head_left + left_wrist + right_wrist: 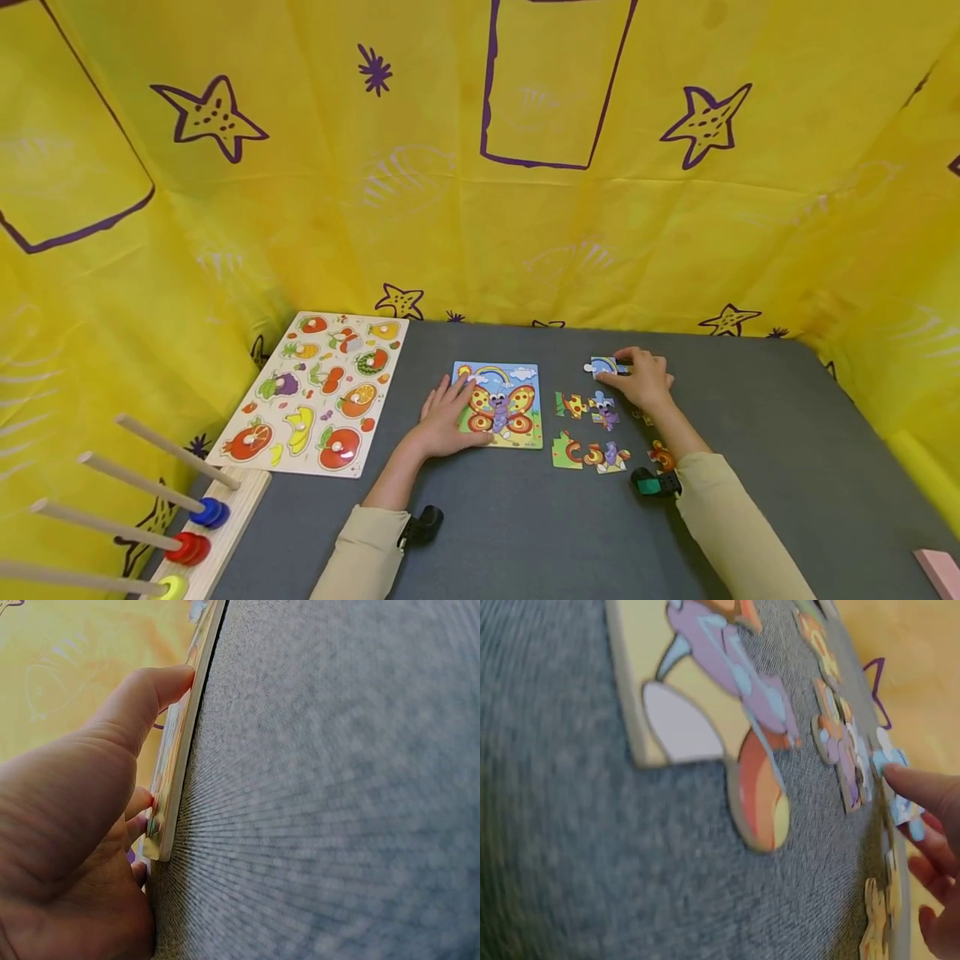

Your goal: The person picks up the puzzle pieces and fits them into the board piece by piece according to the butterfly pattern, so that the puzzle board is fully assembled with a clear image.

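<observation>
My left hand (pixel 442 421) lies with spread fingers along the left side of a square butterfly picture board (pixel 517 408). In the left wrist view, the thumb (pixel 169 682) touches the board's edge. Farther right, my right hand (pixel 645 379) pinches a blue rainbow jigsaw piece (pixel 602 367) near the back of the table. The right wrist view has the thumb (pixel 911 784) on that piece, with fingers on its other side. Nearer me lie loose jigsaw pieces (pixel 566 450) in rows, some partly hidden by the right hand and wrist.
At the left lies a wooden fruit puzzle board (pixel 262 400). Before it stands a peg stacker (pixel 240 492) with blue, red and yellow rings. A pink block (pixel 937 573) sits at the right edge. A yellow patterned curtain (pixel 450 208) surrounds the grey table (pixel 517 525).
</observation>
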`<state>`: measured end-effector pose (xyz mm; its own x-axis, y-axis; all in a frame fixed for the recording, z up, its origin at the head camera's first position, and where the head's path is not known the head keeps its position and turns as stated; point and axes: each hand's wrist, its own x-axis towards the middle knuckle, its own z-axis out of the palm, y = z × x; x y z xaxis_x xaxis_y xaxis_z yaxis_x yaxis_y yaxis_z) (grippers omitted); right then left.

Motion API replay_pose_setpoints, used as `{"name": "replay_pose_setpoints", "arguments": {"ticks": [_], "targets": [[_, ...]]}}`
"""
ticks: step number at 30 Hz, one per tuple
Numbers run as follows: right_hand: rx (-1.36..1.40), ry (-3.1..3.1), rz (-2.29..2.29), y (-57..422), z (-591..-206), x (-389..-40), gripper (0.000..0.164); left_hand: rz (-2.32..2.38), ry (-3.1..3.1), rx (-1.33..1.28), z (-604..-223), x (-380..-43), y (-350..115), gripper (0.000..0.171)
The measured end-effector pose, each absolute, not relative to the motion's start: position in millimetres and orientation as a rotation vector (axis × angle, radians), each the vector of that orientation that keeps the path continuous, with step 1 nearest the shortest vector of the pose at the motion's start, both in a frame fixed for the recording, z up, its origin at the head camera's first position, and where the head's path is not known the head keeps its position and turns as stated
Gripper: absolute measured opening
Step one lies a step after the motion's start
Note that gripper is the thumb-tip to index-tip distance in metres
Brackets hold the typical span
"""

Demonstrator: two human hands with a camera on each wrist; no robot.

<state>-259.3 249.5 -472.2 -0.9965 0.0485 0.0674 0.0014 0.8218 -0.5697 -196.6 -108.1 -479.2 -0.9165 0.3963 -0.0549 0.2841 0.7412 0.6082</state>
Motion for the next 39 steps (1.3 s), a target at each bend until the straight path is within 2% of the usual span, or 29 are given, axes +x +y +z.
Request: {"name": "replay_pose_setpoints", "arguments": {"ticks": [6,9,16,24,32,39], "targets": [[0.033,-2.718,1.018,243,-470,-258,0.03,0.928,2.755,0.552,-478,-197,-108,0.096],[0.036,-2.659,1.083,235,-466,-256,0.024,0.926,2.754,0.558,-478,-197,-109,0.096],[-0.076,-2.648,1.472,189,-459,-252,0.031,0.913,2.759,0.552,-477,-197,-109,0.096],[-0.105,-2.602,1.707,134,-465,-254,0.029,0.883,2.762,0.545,-479,-197,-108,0.096],[-0.057,-2.643,1.69,103,-473,-255,0.025,0.905,2.759,0.539,-478,-197,-107,0.096],[0.059,-2.691,1.447,90,-474,-257,0.021,0.905,2.775,0.52,-479,-198,-106,0.096]]}}
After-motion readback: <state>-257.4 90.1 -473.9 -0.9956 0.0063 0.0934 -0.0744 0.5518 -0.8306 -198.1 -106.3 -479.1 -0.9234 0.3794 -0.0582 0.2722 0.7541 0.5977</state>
